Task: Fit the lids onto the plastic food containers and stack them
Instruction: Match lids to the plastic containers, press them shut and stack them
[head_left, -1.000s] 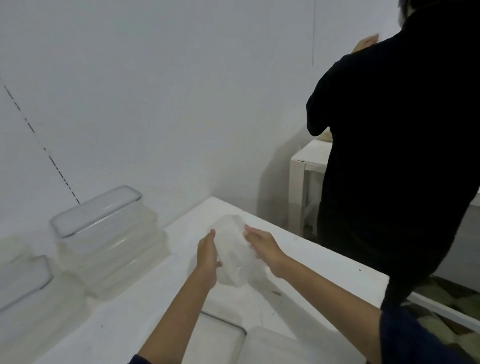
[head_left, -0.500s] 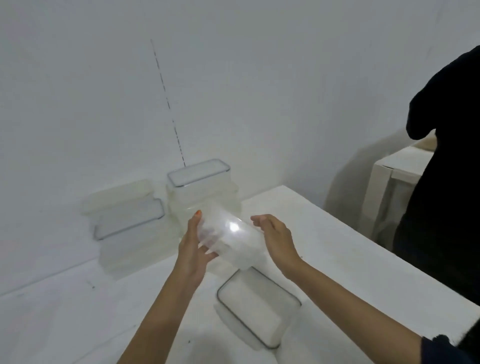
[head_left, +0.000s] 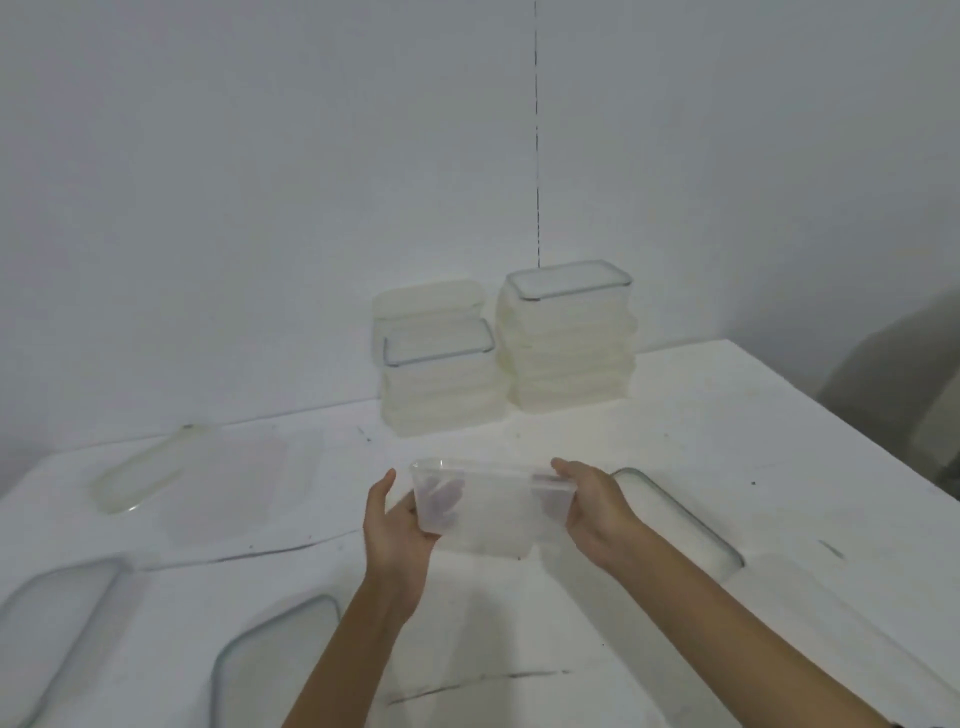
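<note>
Container (head_left: 483, 512), clear and lidless, held above the white table (head_left: 675, 415). Left hand (head_left: 397, 530) cups its left end, fingers curled beneath, and right hand (head_left: 595, 506) grips the right end. Loose lid (head_left: 685, 525) lies just right. Lidded stacks (head_left: 569, 338) stand by the wall.

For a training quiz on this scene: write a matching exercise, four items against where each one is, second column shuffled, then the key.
Items
1. clear container
2. taller stack of lidded containers
3. shorter stack of lidded containers
4. rightmost loose lid

Places
A. flat on the table, just right of the right hand
B. by the wall, left of the other stack
C. held between the left hand and the right hand
D. by the wall, right of the other stack

Pairs: 1-C, 2-D, 3-B, 4-A
</note>
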